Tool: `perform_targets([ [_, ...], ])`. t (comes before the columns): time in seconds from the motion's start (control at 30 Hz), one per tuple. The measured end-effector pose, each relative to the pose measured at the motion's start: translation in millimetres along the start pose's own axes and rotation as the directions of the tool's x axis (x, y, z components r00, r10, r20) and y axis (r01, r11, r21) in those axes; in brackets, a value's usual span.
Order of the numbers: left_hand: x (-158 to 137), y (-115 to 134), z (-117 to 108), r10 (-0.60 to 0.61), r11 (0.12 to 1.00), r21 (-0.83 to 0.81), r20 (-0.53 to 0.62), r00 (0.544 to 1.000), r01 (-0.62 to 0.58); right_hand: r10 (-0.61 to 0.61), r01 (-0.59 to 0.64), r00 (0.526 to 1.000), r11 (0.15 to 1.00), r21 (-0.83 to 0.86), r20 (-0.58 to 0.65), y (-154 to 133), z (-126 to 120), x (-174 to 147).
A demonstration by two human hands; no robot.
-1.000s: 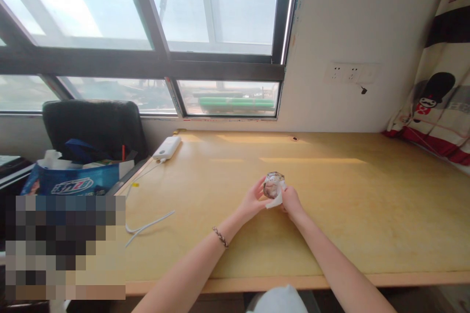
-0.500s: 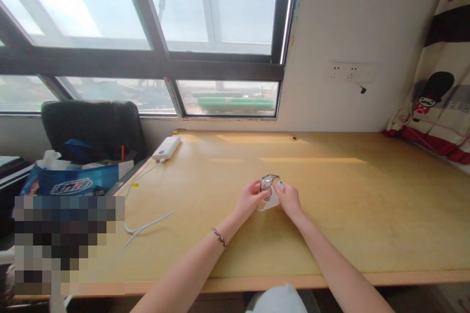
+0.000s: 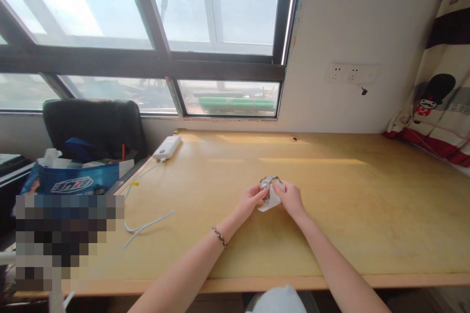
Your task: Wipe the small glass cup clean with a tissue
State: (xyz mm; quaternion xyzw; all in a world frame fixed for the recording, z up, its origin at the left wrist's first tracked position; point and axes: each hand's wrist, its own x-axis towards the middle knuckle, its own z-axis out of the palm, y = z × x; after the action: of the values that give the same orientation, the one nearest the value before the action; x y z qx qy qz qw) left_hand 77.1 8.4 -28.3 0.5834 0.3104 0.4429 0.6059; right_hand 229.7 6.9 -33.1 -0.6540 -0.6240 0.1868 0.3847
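One second ago, the round, shiny thing [image 3: 264, 184] showed its wide open face to us. Now it is turned, so we see more of its shiny side and rim. The white paper [image 3: 272, 201] was a small bit then; now more of it shows, and it hangs down in front. Half a second ago things looked nearly the same as now.

The round thing is near the middle of the surface [image 3: 367, 225], between the far edge and the near edge. I cannot tell if it touches the wood. Its rim is up, toward the far edge. It looks round, so I cannot tell a long way on it. The paper's low corner points to the near edge and a bit left.

The left hand [image 3: 249, 200] grips the round thing's left side, thumb in front. The right hand [image 3: 293, 198] pinches the paper at the right side. The fingers and paper hide part of the round thing.

A white box [image 3: 167, 147] lies by the far left corner, with a cord plugged in. A white cable [image 3: 149, 222] lies near the left edge. Past that edge are a blue bag [image 3: 75, 178] and a black chair [image 3: 91, 122].
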Motion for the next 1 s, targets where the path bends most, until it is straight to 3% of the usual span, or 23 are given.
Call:
perform_targets([
  [0.17, 1.1, -7.9, -1.4, -0.005, 0.997, 0.08, -0.119, 0.993, 0.015, -0.061, 0.063, 0.998, 0.995, -0.079, 0.019, 1.6, 2.6, -0.5],
  [0.33, 0.2, -7.7, 8.5, 0.013, 1.0, -0.006, -0.002, 1.0, -0.013, 0.049, -0.049, 0.999, 0.997, -0.051, -0.01, 2.3, 5.0, 1.3],
  [0.47, -0.6, -8.4, 11.4, 0.06, 0.995, -0.081, 0.022, 0.998, -0.058, 0.154, -0.156, 0.986, 0.987, 0.038, 0.063, 5.0, 7.3, 2.2],
  [0.63, -0.7, -9.5, 6.8, 0.079, 0.997, 0.014, 0.025, 0.997, -0.079, 0.211, -0.229, 0.967, 0.965, 0.13, 0.143, 4.7, 9.0, 0.3],
  [0.73, -0.9, -7.0, 3.7, 0.047, 0.996, 0.071, -0.008, 0.999, -0.046, 0.168, -0.182, 0.979, 0.976, 0.123, 0.115, 0.1, 7.2, -1.3],
  [0.87, -1.1, -4.3, 1.5, 0.005, 0.998, 0.061, -0.063, 0.998, -0.001, -0.007, 0.005, 1.0, 0.998, 0.069, 0.026, -8.1, 3.8, -5.4],
  [1.0, 0.6, -6.1, 3.3, 0.063, 0.998, 0.014, -0.072, 0.995, -0.062, -0.081, 0.081, 0.997, 0.996, 0.026, -0.011, -10.1, 3.4, -7.7],
])
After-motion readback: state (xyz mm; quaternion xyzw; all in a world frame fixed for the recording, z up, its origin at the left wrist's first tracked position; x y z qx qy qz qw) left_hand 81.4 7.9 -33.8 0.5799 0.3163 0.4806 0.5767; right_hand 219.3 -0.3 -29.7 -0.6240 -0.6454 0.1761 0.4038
